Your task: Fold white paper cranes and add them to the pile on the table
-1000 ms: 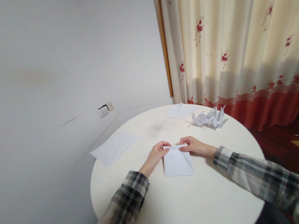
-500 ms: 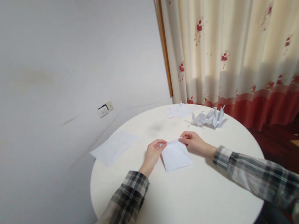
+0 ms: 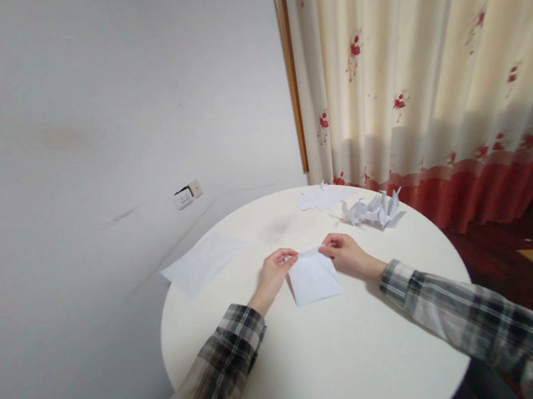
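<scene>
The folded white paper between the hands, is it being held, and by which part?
Yes. The folded white paper is pinched at its far edge: left hand on the far left corner, right hand on the far right corner.

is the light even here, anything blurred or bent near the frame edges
Head view: soft, even light through the curtain, no glare on the table, only a faint shadow beside the right hand. Head view: the paper is sharp, the sleeves smear toward the bottom corners, and the wide lens stretches the edges.
</scene>
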`<control>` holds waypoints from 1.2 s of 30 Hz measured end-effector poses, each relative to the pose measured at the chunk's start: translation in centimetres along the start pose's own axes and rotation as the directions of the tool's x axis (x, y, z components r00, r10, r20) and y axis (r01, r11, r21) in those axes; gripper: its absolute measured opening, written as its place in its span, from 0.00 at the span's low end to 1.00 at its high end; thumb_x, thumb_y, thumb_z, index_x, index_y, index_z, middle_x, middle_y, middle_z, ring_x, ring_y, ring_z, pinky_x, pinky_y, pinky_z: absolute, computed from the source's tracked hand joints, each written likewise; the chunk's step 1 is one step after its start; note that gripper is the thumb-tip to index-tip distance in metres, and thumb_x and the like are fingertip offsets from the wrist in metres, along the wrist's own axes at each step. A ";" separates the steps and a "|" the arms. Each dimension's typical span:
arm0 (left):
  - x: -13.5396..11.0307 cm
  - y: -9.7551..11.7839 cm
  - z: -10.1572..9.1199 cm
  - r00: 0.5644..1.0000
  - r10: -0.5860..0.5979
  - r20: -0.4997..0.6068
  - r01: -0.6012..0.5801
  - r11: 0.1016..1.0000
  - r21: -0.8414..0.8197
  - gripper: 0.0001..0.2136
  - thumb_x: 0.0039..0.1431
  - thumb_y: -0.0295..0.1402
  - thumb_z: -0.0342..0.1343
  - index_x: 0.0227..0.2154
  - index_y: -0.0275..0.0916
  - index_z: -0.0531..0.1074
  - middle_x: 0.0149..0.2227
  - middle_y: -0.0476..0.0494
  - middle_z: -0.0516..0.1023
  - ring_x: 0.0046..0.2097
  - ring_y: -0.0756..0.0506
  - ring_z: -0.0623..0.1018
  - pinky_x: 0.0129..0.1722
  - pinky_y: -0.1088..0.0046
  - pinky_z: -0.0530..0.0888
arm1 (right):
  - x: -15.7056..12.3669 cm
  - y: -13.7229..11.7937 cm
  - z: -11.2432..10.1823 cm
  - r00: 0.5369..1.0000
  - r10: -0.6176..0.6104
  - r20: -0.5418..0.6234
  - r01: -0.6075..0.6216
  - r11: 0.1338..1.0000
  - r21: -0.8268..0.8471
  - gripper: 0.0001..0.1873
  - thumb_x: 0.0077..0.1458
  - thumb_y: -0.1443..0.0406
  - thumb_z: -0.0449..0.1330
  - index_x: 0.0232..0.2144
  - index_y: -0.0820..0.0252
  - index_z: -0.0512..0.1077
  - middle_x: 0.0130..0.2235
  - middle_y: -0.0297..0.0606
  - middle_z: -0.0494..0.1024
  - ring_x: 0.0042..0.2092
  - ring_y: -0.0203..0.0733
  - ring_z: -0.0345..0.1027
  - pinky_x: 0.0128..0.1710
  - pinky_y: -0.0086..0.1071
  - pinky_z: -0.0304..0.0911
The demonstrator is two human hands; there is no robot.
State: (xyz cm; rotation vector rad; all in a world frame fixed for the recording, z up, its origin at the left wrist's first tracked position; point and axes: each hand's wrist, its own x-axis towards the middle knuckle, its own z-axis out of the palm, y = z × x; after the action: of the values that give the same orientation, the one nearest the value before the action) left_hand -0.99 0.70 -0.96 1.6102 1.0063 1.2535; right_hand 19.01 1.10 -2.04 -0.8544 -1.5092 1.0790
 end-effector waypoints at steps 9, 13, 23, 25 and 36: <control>0.0 -0.1 -0.1 1.000 0.008 0.011 -0.009 1.000 0.011 0.07 0.42 0.32 0.57 0.26 0.35 0.70 0.28 0.46 0.73 0.32 0.50 0.71 0.33 0.76 0.66 | 0.0 -0.1 0.1 1.000 0.015 -0.015 -0.015 1.000 0.011 0.12 0.39 0.61 0.61 0.19 0.63 0.64 0.18 0.28 0.64 0.20 0.28 0.54 0.20 0.24 0.47; 0.0 0.0 -0.1 1.000 0.000 0.009 0.000 1.000 0.016 0.07 0.42 0.32 0.57 0.26 0.35 0.70 0.28 0.46 0.73 0.32 0.50 0.71 0.34 0.76 0.66 | 0.0 0.0 0.1 1.000 0.013 -0.014 -0.013 1.000 0.012 0.12 0.39 0.61 0.61 0.19 0.63 0.64 0.18 0.28 0.64 0.21 0.28 0.54 0.21 0.25 0.48; 0.0 0.1 -0.1 1.000 -0.016 0.013 0.016 1.000 -0.016 0.09 0.41 0.33 0.58 0.26 0.34 0.71 0.28 0.45 0.74 0.32 0.49 0.71 0.34 0.75 0.67 | -0.1 -0.4 0.1 1.000 0.015 -0.022 -0.014 1.000 0.026 0.12 0.37 0.61 0.62 0.18 0.63 0.64 0.17 0.28 0.64 0.20 0.28 0.54 0.20 0.25 0.48; -0.1 0.2 -0.1 1.000 -0.016 0.004 0.016 1.000 -0.014 0.09 0.40 0.34 0.58 0.26 0.34 0.71 0.28 0.45 0.74 0.32 0.49 0.72 0.34 0.75 0.67 | -0.1 -0.4 0.1 1.000 0.022 -0.019 -0.021 0.999 0.038 0.12 0.38 0.60 0.62 0.19 0.63 0.65 0.18 0.28 0.65 0.21 0.28 0.55 0.21 0.25 0.48; -0.1 0.1 -0.1 1.000 -0.018 0.004 0.018 1.000 -0.019 0.09 0.42 0.34 0.58 0.27 0.34 0.72 0.29 0.45 0.75 0.31 0.49 0.72 0.33 0.75 0.67 | -0.1 -0.5 0.1 0.997 0.068 -0.046 -0.065 0.996 0.058 0.12 0.36 0.60 0.62 0.18 0.63 0.66 0.18 0.29 0.66 0.21 0.30 0.56 0.22 0.26 0.50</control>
State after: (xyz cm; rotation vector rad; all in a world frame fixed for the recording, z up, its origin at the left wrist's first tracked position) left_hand -1.10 0.57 -0.88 1.5853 1.0016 1.2442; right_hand 18.94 0.83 -1.61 -0.8905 -1.4122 1.1373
